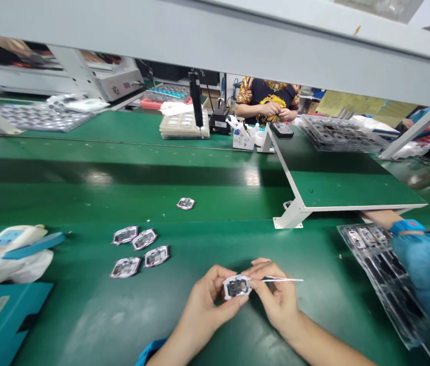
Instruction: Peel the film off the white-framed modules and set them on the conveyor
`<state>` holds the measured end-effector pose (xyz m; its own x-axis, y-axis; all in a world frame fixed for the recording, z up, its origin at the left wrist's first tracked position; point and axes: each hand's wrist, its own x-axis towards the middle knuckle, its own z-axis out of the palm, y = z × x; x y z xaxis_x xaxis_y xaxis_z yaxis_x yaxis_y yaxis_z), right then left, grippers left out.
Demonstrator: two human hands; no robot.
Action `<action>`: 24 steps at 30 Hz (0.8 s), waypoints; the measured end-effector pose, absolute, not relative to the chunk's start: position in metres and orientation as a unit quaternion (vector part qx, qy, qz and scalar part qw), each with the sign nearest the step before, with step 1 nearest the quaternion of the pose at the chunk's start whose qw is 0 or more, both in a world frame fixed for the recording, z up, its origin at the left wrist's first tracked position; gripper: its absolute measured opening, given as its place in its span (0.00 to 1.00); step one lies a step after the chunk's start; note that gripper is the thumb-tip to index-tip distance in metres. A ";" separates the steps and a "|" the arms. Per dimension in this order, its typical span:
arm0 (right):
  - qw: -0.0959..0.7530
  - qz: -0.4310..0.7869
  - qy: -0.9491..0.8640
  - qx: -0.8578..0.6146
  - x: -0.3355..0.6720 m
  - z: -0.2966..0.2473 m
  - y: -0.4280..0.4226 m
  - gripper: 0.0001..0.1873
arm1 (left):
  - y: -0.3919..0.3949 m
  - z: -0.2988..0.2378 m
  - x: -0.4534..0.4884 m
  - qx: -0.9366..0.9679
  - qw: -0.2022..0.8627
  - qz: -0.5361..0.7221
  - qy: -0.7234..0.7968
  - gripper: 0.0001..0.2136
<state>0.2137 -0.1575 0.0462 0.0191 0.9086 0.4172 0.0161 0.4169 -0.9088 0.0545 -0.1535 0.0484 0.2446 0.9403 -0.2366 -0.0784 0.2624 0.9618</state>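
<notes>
Fingertips point(244, 300) of the left hand point(203, 305) and the right hand point(276, 300) close narrowly on a small white-rimmed electronic module point(237, 287), holding it by its rim between them, above the near part of the green workbench point(78, 320). The left thumb and fingers pinch the module's left side, while the right fingers press against its right side and also hold a thin white pick point(283, 279), which lies level and points toward the right edge of the bench. Holding the rim looks like a sound grip: it leaves the dark centre of the module mostly uncovered and easy to see, and the two hands brace each other.

Four similar modules point(144, 239) lie in a loose cluster left of the hands, and another point(185, 203) lies alone farther toward the bench's far side. Along the right edge, a co-worker's blue sleeve point(428, 274) crosses a clear plastic tray point(352, 254). A teal case point(5, 320) sits at the near left corner, and a raised green shelf point(337, 188) spans the bench ahead.
</notes>
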 end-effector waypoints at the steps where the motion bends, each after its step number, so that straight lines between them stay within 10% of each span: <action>1: 0.597 0.371 -0.594 -0.390 0.213 0.046 -0.158 0.08 | -0.152 0.050 0.053 0.470 0.647 0.380 0.465 0.14; 19: 0.582 0.310 -0.650 -0.377 0.221 0.036 -0.154 0.10 | 0.003 0.094 -0.081 0.466 0.249 0.528 0.665 0.23; 24: 0.589 0.274 -0.637 -0.415 0.218 0.025 -0.150 0.02 | -0.029 0.140 -0.023 0.507 0.323 0.551 0.578 0.19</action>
<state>0.2182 -0.1495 0.0251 0.0377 0.8518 0.5224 0.2054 0.5051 -0.8383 -0.0231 -0.0288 0.1400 -0.2775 0.9426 0.1859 0.2307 -0.1224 0.9653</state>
